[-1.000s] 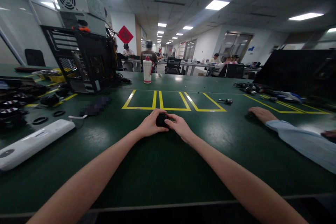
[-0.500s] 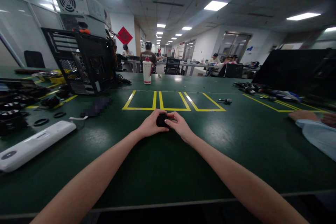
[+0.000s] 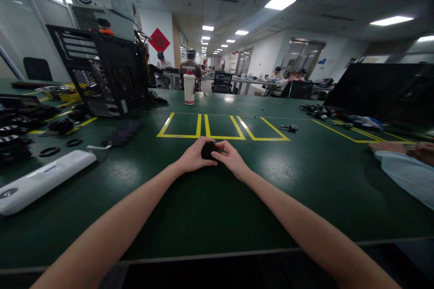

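Near the middle of the green table (image 3: 210, 216), just on the near side of the yellow tape (image 3: 227, 138), a small black part (image 3: 208, 151) sits between the person's two hands. The left hand (image 3: 192, 156) grips it from the left: its fingers arch over the far side, and its thumb stretches along the near side, so that the hand makes a C around the part. The right hand (image 3: 233, 160) pinches it from the right, thumb tip pressed to the facing side and the fingers bent behind. Both hands are closed on the part, and the fingertips of the two come close together around it. Whether the part touches the table cannot be told, since the hands hide its underside.

Both forearms are bare and slant inward from the bottom corners, meeting at the part like an upturned V. The wrists are nearly straight, in line with the forearms, and the forearms reach low across the table.

Beyond the tape stands a white cup (image 3: 189, 89), upright. Well to the left lies a white device (image 3: 47, 180), with two black rings (image 3: 49, 151) just past it. At the right edge, a co-worker's sleeve (image 3: 403, 172) rests on the table, well apart from the right hand.
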The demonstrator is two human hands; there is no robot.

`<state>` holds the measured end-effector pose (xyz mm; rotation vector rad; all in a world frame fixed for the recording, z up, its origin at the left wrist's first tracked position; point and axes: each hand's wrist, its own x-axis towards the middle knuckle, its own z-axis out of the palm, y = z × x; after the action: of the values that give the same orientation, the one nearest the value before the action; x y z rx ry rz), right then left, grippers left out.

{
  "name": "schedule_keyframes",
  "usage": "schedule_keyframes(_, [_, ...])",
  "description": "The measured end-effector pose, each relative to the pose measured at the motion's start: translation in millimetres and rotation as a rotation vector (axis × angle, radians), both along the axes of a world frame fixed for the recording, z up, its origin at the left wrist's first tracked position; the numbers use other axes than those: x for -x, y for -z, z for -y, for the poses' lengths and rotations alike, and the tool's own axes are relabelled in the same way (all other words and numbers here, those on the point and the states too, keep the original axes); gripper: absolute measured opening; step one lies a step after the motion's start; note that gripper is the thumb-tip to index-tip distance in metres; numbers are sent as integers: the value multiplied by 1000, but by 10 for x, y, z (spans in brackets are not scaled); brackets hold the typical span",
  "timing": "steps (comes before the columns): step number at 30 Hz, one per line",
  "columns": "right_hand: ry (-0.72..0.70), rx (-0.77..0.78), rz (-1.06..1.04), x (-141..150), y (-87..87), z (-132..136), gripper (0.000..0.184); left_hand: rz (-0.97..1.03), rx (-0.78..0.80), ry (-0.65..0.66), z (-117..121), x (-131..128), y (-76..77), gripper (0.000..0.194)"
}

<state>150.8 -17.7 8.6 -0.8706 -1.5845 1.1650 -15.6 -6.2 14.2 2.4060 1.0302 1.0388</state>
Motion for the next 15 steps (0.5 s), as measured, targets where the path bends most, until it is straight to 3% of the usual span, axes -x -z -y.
schedule_keyframes(4, [16, -6, 10, 9, -6, -12, 24, -4, -4, 6, -8, 8, 4, 62])
schedule_keyframes(9, [57, 7, 92, -16, 7, -43, 34, -19, 8, -7, -21, 12, 14, 62])
schedule_keyframes(15, [-17, 41, 57, -26, 25, -57, 33, -14, -20, 3, -12, 16, 11, 62])
